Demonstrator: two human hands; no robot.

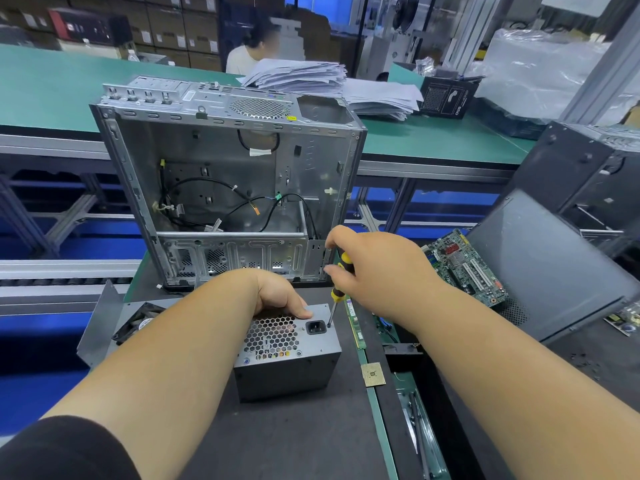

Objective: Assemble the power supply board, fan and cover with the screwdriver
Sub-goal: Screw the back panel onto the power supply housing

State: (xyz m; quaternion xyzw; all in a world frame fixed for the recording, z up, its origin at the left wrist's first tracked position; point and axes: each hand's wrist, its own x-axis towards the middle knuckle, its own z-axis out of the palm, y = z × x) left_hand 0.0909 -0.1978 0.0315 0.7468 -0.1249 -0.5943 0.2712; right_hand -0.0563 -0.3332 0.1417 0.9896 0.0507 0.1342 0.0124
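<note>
A grey power supply box (287,355) stands on the dark mat, its honeycomb grille and black power socket facing up. My left hand (277,296) grips its far top edge, thumb lying on the top face. My right hand (377,268) holds a yellow-and-black screwdriver (338,278) upright, and its tip sits on a screw at the box's top right corner beside the socket. A black fan (138,323) lies to the left of the box, partly hidden by my left forearm.
An open metal computer case (225,188) with loose cables stands just behind the box. A RAM stick (355,323), a CPU chip (373,374) and a green motherboard (467,268) lie to the right. A dark side panel (554,271) leans at far right. Paper stacks sit behind.
</note>
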